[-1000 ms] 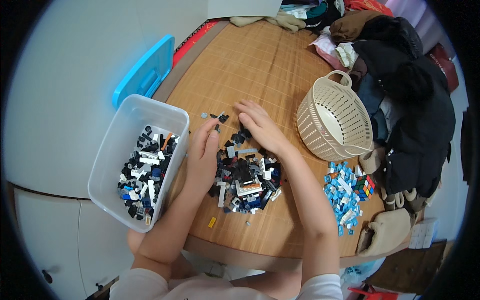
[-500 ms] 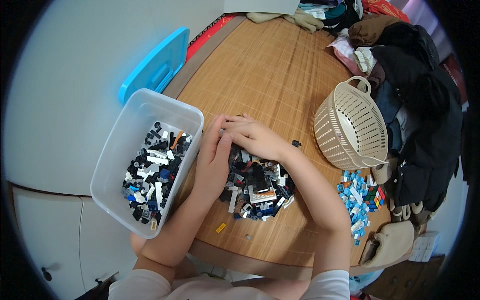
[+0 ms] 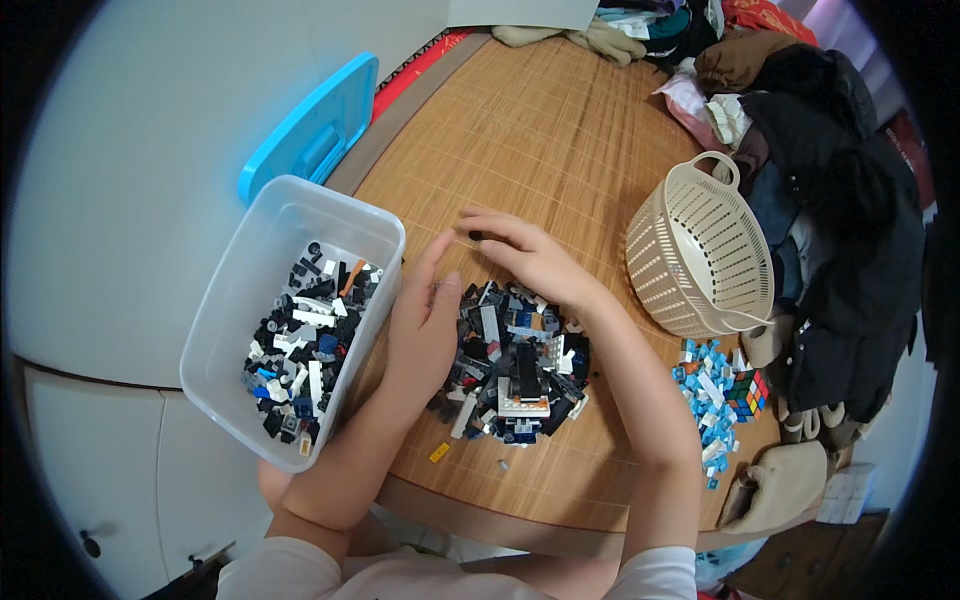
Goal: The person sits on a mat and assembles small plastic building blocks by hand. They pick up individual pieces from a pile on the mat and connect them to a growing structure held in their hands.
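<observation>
Over the last second both hands have slid toward the worktop's (image 3: 560, 130) near-left edge, herding the pile of small bricks (image 3: 515, 370) with them; the loose pieces that lay at the far side of the heap are now gathered in. The pile sits closer to the clear plastic bin (image 3: 235, 300), which hangs off the worktop's left edge and already holds a layer of dark, white and blue bricks, so the sweep looks like a move to bring the heap within reach of that bin.

The left hand (image 3: 425, 325) stands on edge between bin and pile, palm facing the bricks, fingers straight and together, holding nothing. The right hand (image 3: 525, 255) curls over the far side of the pile, fingers half bent and spread, a small dark piece showing at the fingertips; whether it is pinched I cannot tell. A cream colander (image 3: 700, 260) rests near the right edge, with blue bricks (image 3: 710, 385) beside it.
</observation>
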`<state>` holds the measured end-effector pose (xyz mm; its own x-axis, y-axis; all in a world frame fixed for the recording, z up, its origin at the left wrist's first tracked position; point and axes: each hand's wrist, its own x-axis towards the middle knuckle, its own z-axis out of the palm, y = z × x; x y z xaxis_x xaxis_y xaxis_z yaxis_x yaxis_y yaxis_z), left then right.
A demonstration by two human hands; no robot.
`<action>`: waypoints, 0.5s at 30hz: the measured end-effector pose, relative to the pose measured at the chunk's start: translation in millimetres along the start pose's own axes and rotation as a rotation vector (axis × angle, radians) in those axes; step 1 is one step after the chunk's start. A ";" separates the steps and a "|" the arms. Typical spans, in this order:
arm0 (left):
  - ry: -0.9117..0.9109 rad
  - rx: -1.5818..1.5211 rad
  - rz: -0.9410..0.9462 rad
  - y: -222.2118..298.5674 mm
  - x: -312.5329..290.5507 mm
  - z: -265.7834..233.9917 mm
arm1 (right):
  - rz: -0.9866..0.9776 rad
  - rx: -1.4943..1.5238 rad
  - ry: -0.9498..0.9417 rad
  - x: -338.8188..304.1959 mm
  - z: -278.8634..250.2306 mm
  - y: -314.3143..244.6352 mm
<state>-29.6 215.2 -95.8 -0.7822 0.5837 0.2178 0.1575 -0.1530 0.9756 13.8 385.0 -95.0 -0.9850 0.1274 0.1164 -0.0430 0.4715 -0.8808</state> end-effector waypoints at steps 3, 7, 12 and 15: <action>-0.099 -0.057 0.005 8.3 -3.1 -5.0 | -0.063 -0.121 -0.135 19.8 9.0 15.3; -0.116 -0.098 0.026 12.3 -6.4 -3.9 | -0.246 -0.146 -0.256 40.6 27.4 15.9; -0.108 -0.101 0.012 15.1 -8.3 -1.9 | -0.367 -0.437 -0.282 39.3 41.8 13.2; -0.129 -0.083 0.017 16.6 -7.6 -2.6 | -0.390 -0.424 -0.262 35.4 40.7 10.3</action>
<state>-22.6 206.2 -81.3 -0.6952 0.6771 0.2414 0.1154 -0.2263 0.9672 -28.3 358.8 -118.7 -0.9209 -0.3158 0.2283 -0.3897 0.7520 -0.5316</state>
